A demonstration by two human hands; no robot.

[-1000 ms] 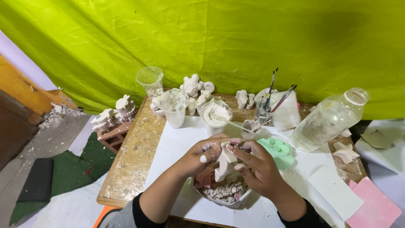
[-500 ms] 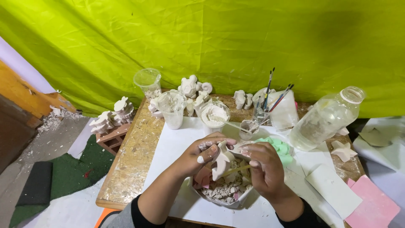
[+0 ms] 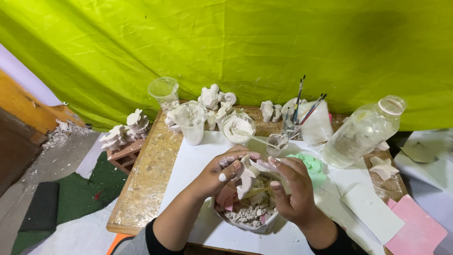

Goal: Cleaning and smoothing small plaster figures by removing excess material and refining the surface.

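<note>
My left hand (image 3: pixel 221 174) grips a small white plaster figure (image 3: pixel 246 177) over a bowl of plaster scraps (image 3: pixel 250 212). My right hand (image 3: pixel 293 189) touches the figure's right side and holds a thin wooden stick (image 3: pixel 257 192) against it. Both hands are dusted white. The bowl stands on a white sheet (image 3: pixel 193 160) that covers the wooden table (image 3: pixel 146 174).
Behind the hands stand a tub of white powder (image 3: pixel 238 127), clear plastic cups (image 3: pixel 191 122), a cup with paintbrushes (image 3: pixel 290 125), a green mould (image 3: pixel 309 163) and several white plaster figures (image 3: pixel 212 97). A large clear jar (image 3: pixel 363 132) stands right. Pink and white sheets (image 3: pixel 415 231) lie at right.
The hands have turned the plaster figure a little over the bowl. The view has shifted slightly; nothing else on the table has moved.
</note>
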